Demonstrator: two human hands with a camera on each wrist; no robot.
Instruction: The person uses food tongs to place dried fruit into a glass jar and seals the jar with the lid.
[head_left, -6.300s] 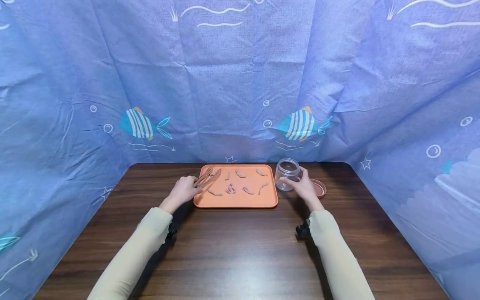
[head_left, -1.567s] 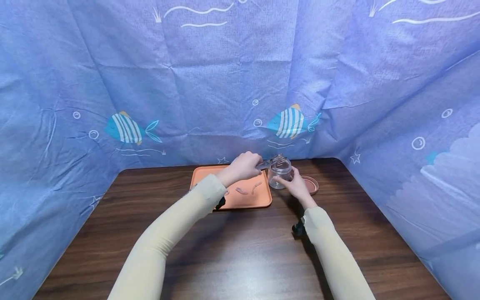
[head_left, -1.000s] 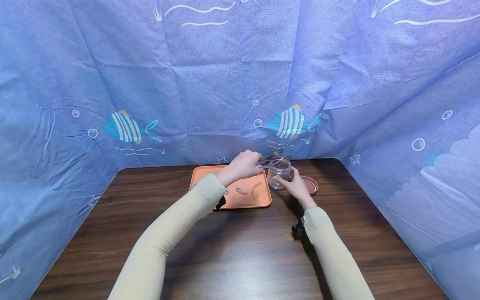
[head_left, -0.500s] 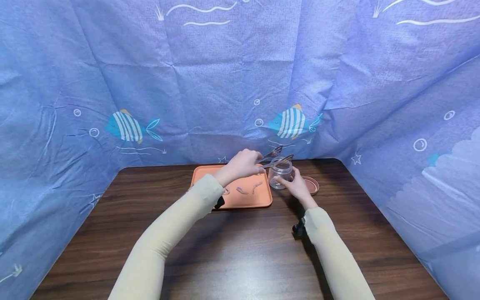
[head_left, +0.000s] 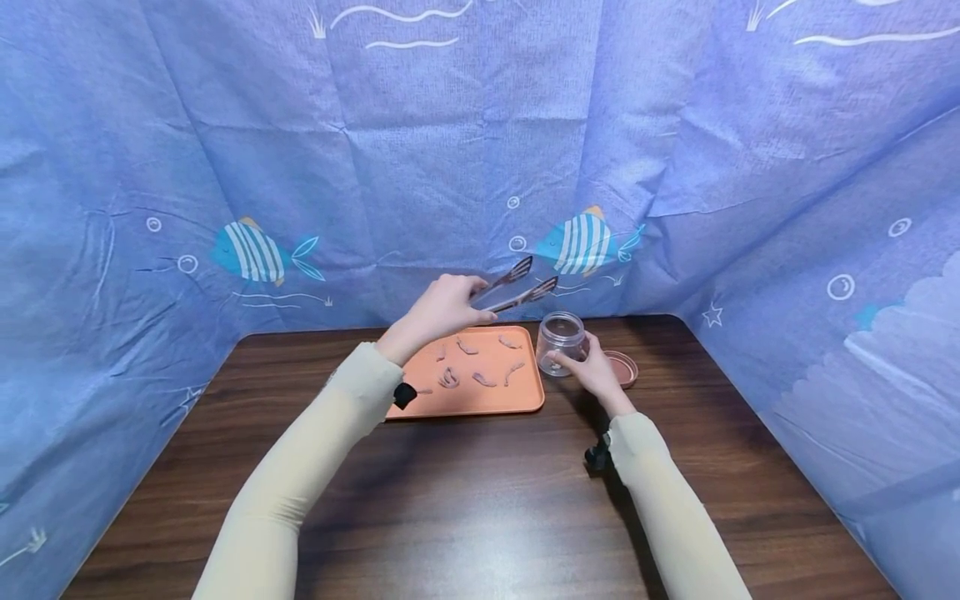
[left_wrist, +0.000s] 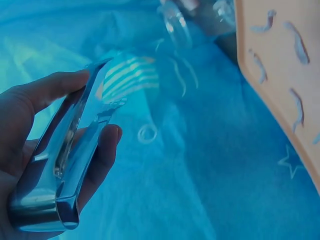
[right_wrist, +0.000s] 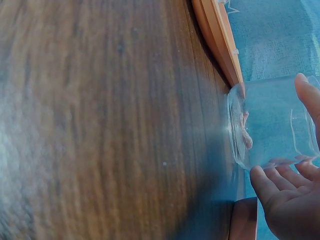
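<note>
My left hand (head_left: 442, 308) holds a pair of metal tongs (head_left: 542, 289) above the far side of the orange tray (head_left: 487, 407). The tongs' slotted arms are spread with nothing between them, and the left wrist view shows thumb and fingers on either side of the tongs (left_wrist: 37, 200). Several small, curled greyish-pink strips (head_left: 483, 380) lie apart on the tray. My right hand (head_left: 597, 375) grips a clear, lidless jar (head_left: 553, 343) upright at the tray's right edge. In the right wrist view, one strip (right_wrist: 246, 135) shows at the jar's bottom.
A reddish-brown round lid (head_left: 624, 369) lies on the table right of the jar, partly behind the right hand. The dark wooden table (head_left: 480, 500) ends at a blue fish-patterned curtain (head_left: 450, 167) that hangs behind and along both sides.
The tongs went from the tray's left end to the jar's mouth, where their arms spread. My left hand has since lifted them up and left. The right hand stays on the jar.
</note>
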